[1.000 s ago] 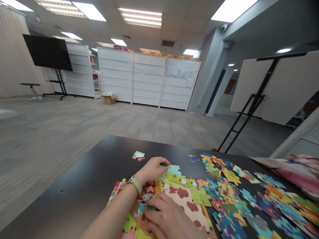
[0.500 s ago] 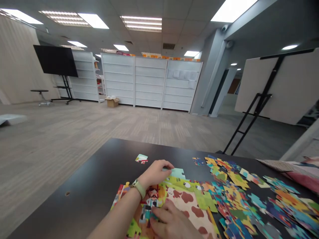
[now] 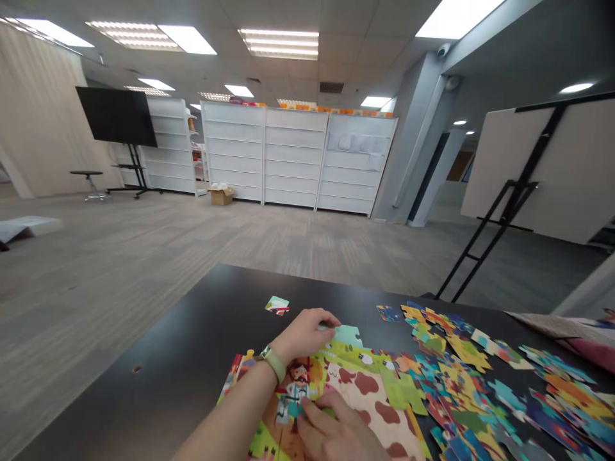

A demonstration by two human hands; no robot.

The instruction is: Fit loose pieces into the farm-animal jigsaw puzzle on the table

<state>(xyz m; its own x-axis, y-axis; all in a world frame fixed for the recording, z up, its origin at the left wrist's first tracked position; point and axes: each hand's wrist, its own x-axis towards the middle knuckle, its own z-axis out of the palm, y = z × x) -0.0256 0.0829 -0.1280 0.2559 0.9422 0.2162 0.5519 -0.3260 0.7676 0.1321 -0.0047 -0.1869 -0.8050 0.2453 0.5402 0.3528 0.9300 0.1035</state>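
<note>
A partly joined colourful jigsaw [image 3: 365,390] with a cow picture lies on the black table [image 3: 192,346]. My left hand [image 3: 305,333], a green band at its wrist, is closed with its fingertips on a pale teal piece [image 3: 346,334] at the puzzle's far edge. My right hand [image 3: 339,432] lies low in view, its fingers pressing flat on the puzzle near a small figure picture [image 3: 298,378]. A single loose piece [image 3: 277,305] rests apart, beyond my left hand.
Several loose, bright puzzle pieces [image 3: 480,378] are strewn over the right half of the table. A patterned cloth [image 3: 576,326] lies at the far right edge. Beyond the table are open floor, white shelving [image 3: 293,157], a black easel stand [image 3: 500,211] and a screen on a stand [image 3: 118,118].
My view has tilted and shifted slightly, so everything sits a little lower and rightward. Both hands stay on the puzzle in much the same grip.
</note>
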